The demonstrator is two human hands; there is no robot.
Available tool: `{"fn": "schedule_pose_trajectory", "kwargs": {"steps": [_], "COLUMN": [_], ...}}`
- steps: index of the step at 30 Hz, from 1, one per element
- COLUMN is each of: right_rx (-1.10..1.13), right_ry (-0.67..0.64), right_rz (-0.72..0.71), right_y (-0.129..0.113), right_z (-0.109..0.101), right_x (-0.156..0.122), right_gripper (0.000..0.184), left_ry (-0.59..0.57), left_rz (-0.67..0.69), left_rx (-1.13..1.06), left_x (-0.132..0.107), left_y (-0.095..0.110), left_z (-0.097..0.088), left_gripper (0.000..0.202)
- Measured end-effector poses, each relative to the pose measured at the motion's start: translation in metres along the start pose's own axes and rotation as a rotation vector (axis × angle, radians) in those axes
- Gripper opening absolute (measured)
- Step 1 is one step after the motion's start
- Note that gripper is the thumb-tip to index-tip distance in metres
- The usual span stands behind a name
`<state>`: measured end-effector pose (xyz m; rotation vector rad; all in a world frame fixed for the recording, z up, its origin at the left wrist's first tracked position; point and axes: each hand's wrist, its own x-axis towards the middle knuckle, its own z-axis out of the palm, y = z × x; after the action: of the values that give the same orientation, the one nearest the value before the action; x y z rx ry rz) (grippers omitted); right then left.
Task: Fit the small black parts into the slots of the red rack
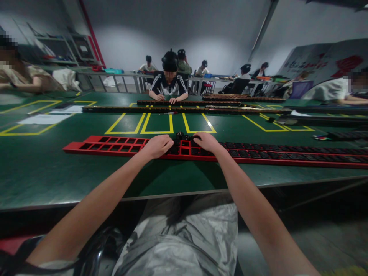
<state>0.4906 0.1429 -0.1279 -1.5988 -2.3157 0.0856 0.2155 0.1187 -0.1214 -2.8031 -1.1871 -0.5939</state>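
Observation:
A long red tray (94,147) with two rows of small cells lies across the green table (43,172) in front of me. Its cells to the right hold small black parts (273,148); those to the left are empty. A little heap of loose black parts (183,136) sits behind the tray's middle. My left hand (157,146) rests on the tray with fingers curled, pressing on a black part in a cell. My right hand (206,142) is curled over the tray beside the heap, fingertips on black parts.
Yellow taped rectangles (157,124) mark the table beyond the tray. Long dark trays (184,110) lie further back, where a seated person (169,86) works opposite. Other people sit at the left, the right and at far tables. White sheets (46,119) lie at the left.

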Motion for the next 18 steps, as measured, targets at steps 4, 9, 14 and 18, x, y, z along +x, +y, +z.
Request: {"fn": "schedule_pose_trajectory", "kwargs": {"steps": [4, 9, 14, 18], "right_rx": [-0.001, -0.007, -0.008, -0.010], "right_ry": [-0.008, -0.012, -0.009, -0.007], "right_rz": [0.012, 0.014, 0.007, 0.008], "right_y": [-0.0017, -0.0027, -0.0015, -0.0005], "right_z": [-0.0014, -0.0023, -0.0018, -0.0007], "right_x": [-0.0005, -0.0011, -0.0013, -0.0007], "right_gripper": [0.034, 0.034, 0.034, 0.035], "left_ry": [0.007, -0.001, -0.016, -0.024], "left_rz": [-0.068, -0.223, -0.283, -0.265], "left_rx": [0.031, 0.118, 0.125, 0.109], "left_x": [0.0003, 0.0010, 0.0013, 0.0012], "left_y": [0.0010, 0.0042, 0.0063, 0.0088], "left_z": [0.0003, -0.0004, -0.0020, -0.0024], "left_gripper": [0.037, 0.036, 0.041, 0.040]}}
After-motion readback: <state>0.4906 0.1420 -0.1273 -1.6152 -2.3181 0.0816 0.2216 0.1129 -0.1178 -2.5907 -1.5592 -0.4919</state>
